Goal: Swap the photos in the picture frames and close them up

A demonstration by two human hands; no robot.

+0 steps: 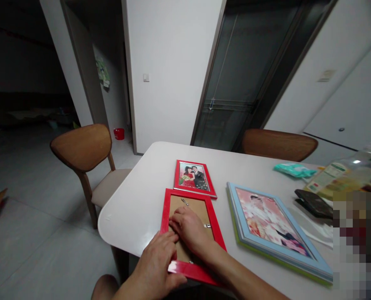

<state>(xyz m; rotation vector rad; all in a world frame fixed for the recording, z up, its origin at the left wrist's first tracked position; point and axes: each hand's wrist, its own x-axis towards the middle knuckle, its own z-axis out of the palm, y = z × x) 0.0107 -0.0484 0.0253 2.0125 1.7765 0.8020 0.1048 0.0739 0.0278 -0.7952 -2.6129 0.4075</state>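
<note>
1. Frame (216, 223): red, back side up on the table (132, 208), its near end at or past the table's near edge. This posture presumably exposes the brown backing (198, 207) and its metal clips (184, 202) to the fingers.
2. Left hand (159, 260): gripping the frame's near left corner, probably to steady it.
3. Right hand (188, 227): reaches across the backing, fingers bent against the frame's left inner edge, apparently for pressure there. Whether they pinch anything cannot be told.
4. Red picture (193, 178): face up, just beyond the frame; contact cannot be confirmed.
5. Blue picture (268, 225): face up, right of the frame, resting on a green-edged piece (232, 218); the stacking likely saves space.
6. Surface: white, with rounded corners. Far right of the frame stand or lie a teal packet (294, 170), a bottle (354, 171) and a dark object (313, 204).
7. Room: dim. One chair (83, 146) is left of the frame, another chair (277, 143) beyond it to the right; behind are a white wall (173, 50) and a glass door (235, 75).
</note>
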